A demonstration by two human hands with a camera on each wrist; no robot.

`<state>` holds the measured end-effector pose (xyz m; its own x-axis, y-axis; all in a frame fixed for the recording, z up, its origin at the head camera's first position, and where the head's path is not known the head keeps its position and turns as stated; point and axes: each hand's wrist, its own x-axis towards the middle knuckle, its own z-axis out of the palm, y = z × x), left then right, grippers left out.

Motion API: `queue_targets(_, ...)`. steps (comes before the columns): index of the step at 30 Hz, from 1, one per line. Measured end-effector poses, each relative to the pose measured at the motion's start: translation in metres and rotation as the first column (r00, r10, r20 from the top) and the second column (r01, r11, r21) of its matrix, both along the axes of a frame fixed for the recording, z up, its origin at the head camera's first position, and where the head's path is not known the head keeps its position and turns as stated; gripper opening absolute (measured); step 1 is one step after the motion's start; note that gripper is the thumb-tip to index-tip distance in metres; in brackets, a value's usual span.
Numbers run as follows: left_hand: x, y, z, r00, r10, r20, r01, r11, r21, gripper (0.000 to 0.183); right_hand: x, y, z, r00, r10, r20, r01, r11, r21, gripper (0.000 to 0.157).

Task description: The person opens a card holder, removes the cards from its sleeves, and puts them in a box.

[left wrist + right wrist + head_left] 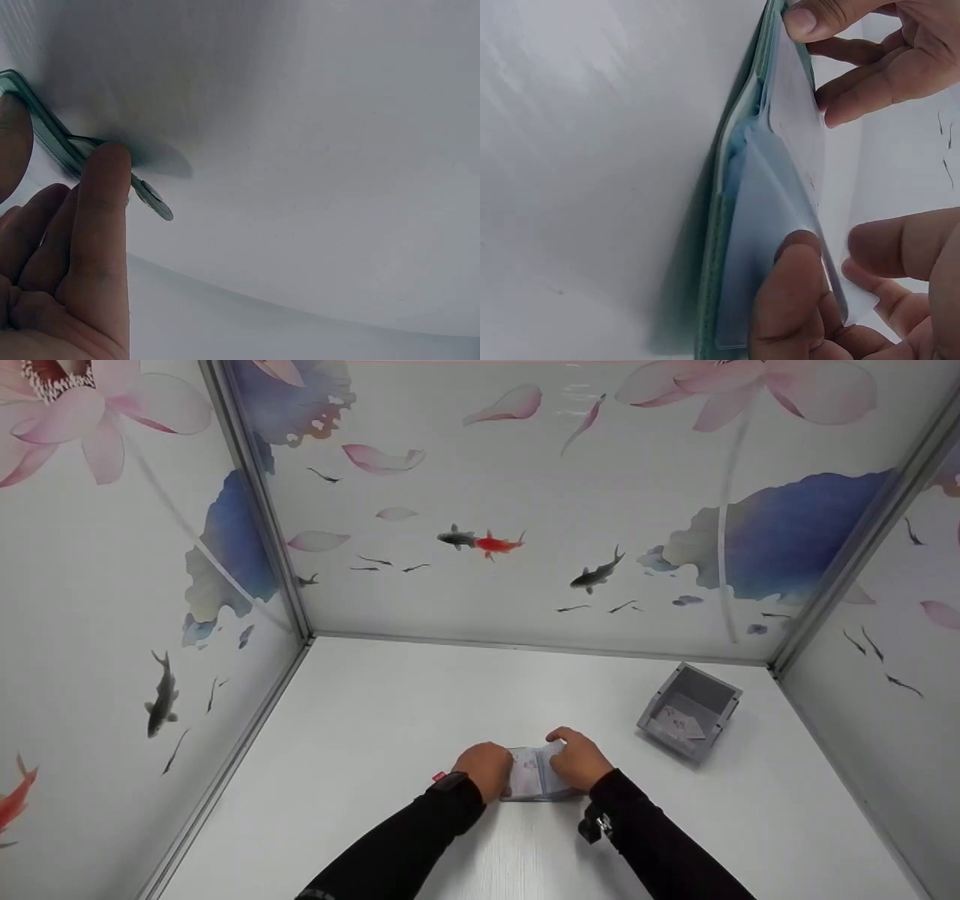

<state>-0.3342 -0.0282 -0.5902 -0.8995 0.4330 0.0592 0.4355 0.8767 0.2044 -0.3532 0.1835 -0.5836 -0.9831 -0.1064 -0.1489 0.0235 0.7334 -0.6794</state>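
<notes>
A green-covered card holder (527, 776) lies spread on the white table in the head view, with clear plastic sleeves inside. My left hand (486, 771) grips its left side, thumb on the inner face in the right wrist view. A short strap with a round end (154, 201) sticks out from the cover beside the left fingers. At the other side, my right hand (581, 761) pinches a clear sleeve (780, 176), which is lifted and bent away from the green cover (711, 277). Whitish paper or a card shows in the sleeve nearer the left hand.
A grey plastic bin (694, 697) stands at the back right of the table, with a pale printed card or paper (679, 723) in it. White panels painted with fish and lotus flowers enclose the table at the left, back (517, 607) and right.
</notes>
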Motion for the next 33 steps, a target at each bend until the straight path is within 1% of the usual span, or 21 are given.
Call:
queue_targets(3,0.001,0.0,0.0,1.0,0.01,0.002,-0.01,1.0,0.001,0.017,0.0,0.004,-0.002,1.0,0.0,-0.023,0.001,1.0,0.026,0.054)
queue_targets(6,0.002,0.0,0.0,1.0,0.022,0.014,-0.022,1.0,-0.004,0.016,0.0,0.008,-0.005,0.998,0.004,-0.058,-0.001,0.998,0.056,0.057)
queue_targets(8,0.003,0.0,0.0,1.0,0.025,0.016,-0.025,1.0,-0.013,0.017,0.001,0.009,-0.008,0.997,-0.004,-0.078,0.011,0.996,0.083,0.06)
queue_targets(10,0.003,0.001,0.0,1.0,0.024,0.018,-0.023,1.0,-0.014,0.016,0.002,0.011,-0.01,0.994,-0.018,-0.107,0.03,0.992,0.119,0.066)
queue_targets(13,0.004,0.0,0.002,1.0,0.021,0.015,-0.021,1.0,0.005,0.016,0.003,0.01,-0.011,0.987,-0.025,-0.159,0.052,0.985,0.163,0.074)
queue_targets(14,0.004,0.0,0.003,1.0,0.022,0.018,-0.023,1.0,0.012,0.016,0.004,0.009,-0.011,0.984,-0.018,-0.178,0.05,0.983,0.177,0.074)
queue_targets(15,0.005,0.0,0.004,1.0,0.025,0.019,-0.025,0.999,0.021,0.016,0.005,0.008,-0.011,0.981,-0.008,-0.195,0.046,0.981,0.189,0.07)
queue_targets(18,0.006,-0.001,0.006,0.999,0.039,0.038,-0.04,0.999,0.025,0.016,0.006,0.003,-0.01,0.981,0.04,-0.191,-0.001,0.98,0.2,0.043)
queue_targets(20,0.006,0.0,0.007,0.998,0.041,0.04,-0.042,0.999,0.012,0.016,0.008,-0.001,-0.008,0.985,0.069,-0.157,-0.041,0.984,0.174,0.026)
queue_targets(21,0.005,0.0,0.007,0.998,0.042,0.039,-0.042,0.999,0.003,0.017,0.009,-0.003,-0.008,0.989,0.074,-0.13,-0.054,0.987,0.149,0.02)
queue_targets(22,0.005,0.001,0.007,0.998,0.042,0.037,-0.041,0.999,-0.01,0.017,0.009,-0.004,-0.007,0.992,0.076,-0.098,-0.065,0.991,0.116,0.018)
queue_targets(25,0.004,0.002,0.006,0.999,0.033,0.015,-0.032,0.999,-0.041,0.018,0.011,-0.007,-0.007,0.998,0.059,-0.006,-0.059,0.998,-0.02,0.02)
queue_targets(28,0.002,0.002,0.004,1.0,0.027,0.005,-0.027,0.998,-0.058,0.019,0.01,-0.006,-0.006,0.997,0.043,0.068,-0.034,0.991,-0.132,0.025)
queue_targets(30,0.001,0.002,0.003,1.0,0.025,0.004,-0.025,0.998,-0.061,0.019,0.01,-0.005,-0.006,0.995,0.045,0.094,-0.029,0.985,-0.169,0.027)
queue_targets(33,0.0,0.001,0.002,0.999,0.03,0.013,-0.029,0.998,-0.055,0.021,0.009,-0.004,-0.007,0.992,0.048,0.114,-0.025,0.98,-0.196,0.027)
